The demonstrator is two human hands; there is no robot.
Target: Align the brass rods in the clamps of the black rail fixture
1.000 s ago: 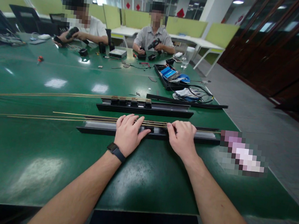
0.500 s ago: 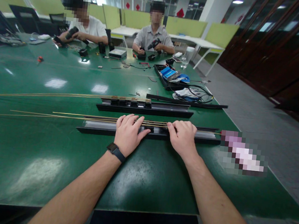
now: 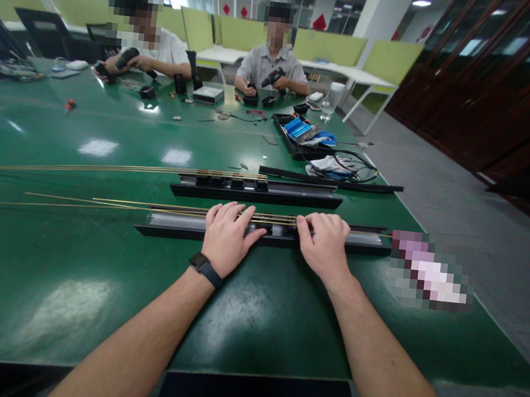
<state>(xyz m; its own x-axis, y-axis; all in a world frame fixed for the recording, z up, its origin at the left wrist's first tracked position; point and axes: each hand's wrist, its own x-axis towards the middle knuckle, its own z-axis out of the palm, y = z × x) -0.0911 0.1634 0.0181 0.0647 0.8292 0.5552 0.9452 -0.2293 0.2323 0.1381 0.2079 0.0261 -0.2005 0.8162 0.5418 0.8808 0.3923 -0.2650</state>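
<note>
– Why do both hands rest on the near black channel?
– I think the left hand, its thumb apart from the fingers, steadies it, and the right hand guides the thin golden rods. Whether it pinches one, I cannot tell.
– Where does this channel lie?
– Flat on the glossy green table, before a second channel. Beyond stand yellow-green partitions; at right, dark cabinets.

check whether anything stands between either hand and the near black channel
Nothing visible does: the left hand and right hand are at the near black channel, over the thin gold rods. The far channel lies beyond, not between. Anything under the hands is hidden.
</note>
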